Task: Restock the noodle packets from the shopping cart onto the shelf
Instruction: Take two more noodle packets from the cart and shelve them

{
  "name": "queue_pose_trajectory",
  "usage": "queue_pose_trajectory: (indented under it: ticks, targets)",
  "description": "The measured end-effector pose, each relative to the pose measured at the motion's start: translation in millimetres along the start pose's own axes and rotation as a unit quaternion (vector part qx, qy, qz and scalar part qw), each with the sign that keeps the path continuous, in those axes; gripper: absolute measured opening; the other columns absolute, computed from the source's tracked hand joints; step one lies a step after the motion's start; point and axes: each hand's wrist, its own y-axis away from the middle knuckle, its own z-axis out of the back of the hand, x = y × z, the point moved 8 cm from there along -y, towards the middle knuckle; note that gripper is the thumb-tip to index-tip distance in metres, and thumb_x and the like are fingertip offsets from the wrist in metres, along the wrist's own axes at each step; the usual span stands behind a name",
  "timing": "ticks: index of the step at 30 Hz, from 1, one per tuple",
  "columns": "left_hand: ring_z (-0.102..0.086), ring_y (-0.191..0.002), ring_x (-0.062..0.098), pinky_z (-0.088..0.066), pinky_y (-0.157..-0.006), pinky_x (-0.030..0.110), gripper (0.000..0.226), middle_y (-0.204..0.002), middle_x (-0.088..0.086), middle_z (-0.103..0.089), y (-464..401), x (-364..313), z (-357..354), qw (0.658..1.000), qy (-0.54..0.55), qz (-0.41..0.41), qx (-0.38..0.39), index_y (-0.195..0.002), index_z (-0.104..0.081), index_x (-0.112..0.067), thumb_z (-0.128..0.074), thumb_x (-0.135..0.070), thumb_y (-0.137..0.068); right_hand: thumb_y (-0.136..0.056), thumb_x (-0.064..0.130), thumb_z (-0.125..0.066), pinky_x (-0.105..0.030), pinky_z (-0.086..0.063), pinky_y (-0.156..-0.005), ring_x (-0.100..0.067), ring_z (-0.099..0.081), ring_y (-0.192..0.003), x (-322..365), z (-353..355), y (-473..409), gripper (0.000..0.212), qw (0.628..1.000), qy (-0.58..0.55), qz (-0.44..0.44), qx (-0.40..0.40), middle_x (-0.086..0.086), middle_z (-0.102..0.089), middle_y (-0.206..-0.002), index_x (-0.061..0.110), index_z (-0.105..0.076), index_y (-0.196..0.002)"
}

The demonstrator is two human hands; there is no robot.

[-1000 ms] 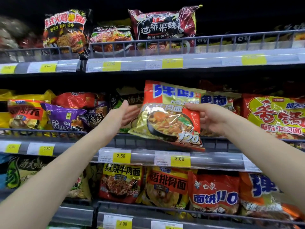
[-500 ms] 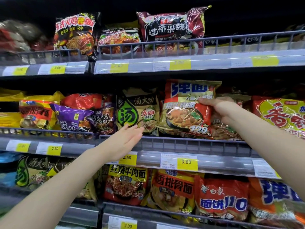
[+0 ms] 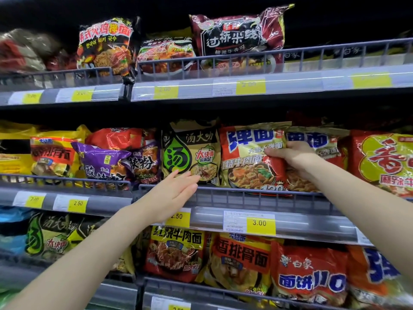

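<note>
Right hand [image 3: 292,156] grips the red-and-gold plastic noodle packet [image 3: 250,157] upright behind the grey wire shelf rail [image 3: 245,193]; left hand [image 3: 172,193], fingers [image 3: 190,177] straight and open, hovers before the rail

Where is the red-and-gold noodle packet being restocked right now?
On the middle shelf, centre-right, gripped by the right hand: the red-and-gold noodle packet stands beside the green-and-black packet.

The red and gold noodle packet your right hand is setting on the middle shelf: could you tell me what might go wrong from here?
1. The red and gold packet stands upright behind the low wire rail; once the right hand lets go, it may tip forward.
2. That hand's grip crumples the packet's right edge and could crush noodles.
3. The open left hand hangs by the green soup packet and could knock it.
</note>
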Motion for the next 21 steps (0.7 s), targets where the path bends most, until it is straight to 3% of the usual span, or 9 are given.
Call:
queue_pose_trajectory:
  ticks: [4, 9, 11, 14, 17, 21]
  targets:
    - [-0.011, -0.133, -0.007, 0.008, -0.108, 0.011, 0.045, -0.152, -0.005, -0.029, -0.8, -1.7, -0.3, 1.000, 0.000, -0.004, 0.000, -0.145, -0.032, -0.017, -0.023, -0.028, -0.103, -0.076, 0.028, -0.078, -0.025, -0.047, -0.055, -0.015, -0.063, -0.069, 5.2, 0.8, -2.2, 0.049, 0.997, 0.073, 0.025, -0.008, -0.003, -0.067, -0.082, 0.005, -0.060, -0.115]
    - [-0.009, -0.129, -0.010, 0.010, -0.104, 0.007, 0.045, -0.153, -0.006, -0.028, 0.8, -3.2, 1.1, 1.000, -0.002, -0.005, 0.004, -0.146, -0.031, -0.018, -0.023, -0.029, -0.103, -0.076, 0.037, -0.076, -0.030, -0.046, -0.073, -0.025, -0.060, -0.085, 15.8, 0.6, -6.3, 0.057, 0.980, 0.189, 0.052, -0.040, -0.016, -0.065, -0.117, 0.005, -0.057, -0.120]
    - [-0.009, -0.129, -0.010, 0.010, -0.104, 0.007, 0.045, -0.153, -0.005, -0.028, 1.4, -3.8, 1.2, 1.000, -0.006, -0.005, 0.009, -0.146, -0.031, -0.018, -0.022, -0.028, -0.103, -0.076, 0.042, -0.076, -0.029, -0.046, -0.067, -0.027, -0.061, -0.083, 19.8, 1.2, -5.6, 0.051, 0.965, 0.251, 0.052, -0.058, -0.015, -0.067, -0.109, 0.007, -0.060, -0.109]
    - [-0.009, -0.128, -0.010, 0.011, -0.103, 0.006, 0.045, -0.153, -0.005, -0.028, 2.1, -4.8, 1.4, 1.000, -0.009, -0.003, 0.014, -0.146, -0.031, -0.017, -0.022, -0.028, -0.103, -0.078, 0.046, -0.073, -0.026, -0.037, -0.047, -0.020, -0.054, -0.058, 25.4, 0.3, -0.3, 0.051, 0.939, 0.331, 0.042, -0.082, -0.012, -0.062, -0.085, 0.006, -0.060, -0.107]
    - [-0.009, -0.128, -0.009, 0.010, -0.104, 0.008, 0.045, -0.153, -0.005, -0.029, 2.9, -4.9, 1.7, 1.000, -0.012, -0.002, 0.015, -0.146, -0.031, -0.017, -0.022, -0.028, -0.103, -0.079, 0.052, -0.069, -0.026, -0.040, -0.051, -0.020, -0.054, -0.057, 28.4, 0.7, 3.1, 0.056, 0.916, 0.386, 0.034, -0.102, -0.010, -0.062, -0.085, 0.005, -0.059, -0.109]
    - [-0.010, -0.128, -0.010, 0.009, -0.105, 0.009, 0.046, -0.152, -0.005, -0.030, 3.0, -3.4, 0.2, 1.000, -0.014, 0.001, 0.018, -0.145, -0.032, -0.018, -0.022, -0.030, -0.102, -0.080, 0.051, -0.068, -0.028, -0.037, -0.049, -0.021, -0.049, -0.055, 30.4, 0.4, 2.1, 0.048, 0.900, 0.418, 0.038, -0.116, -0.007, -0.054, -0.067, 0.005, -0.054, -0.077]
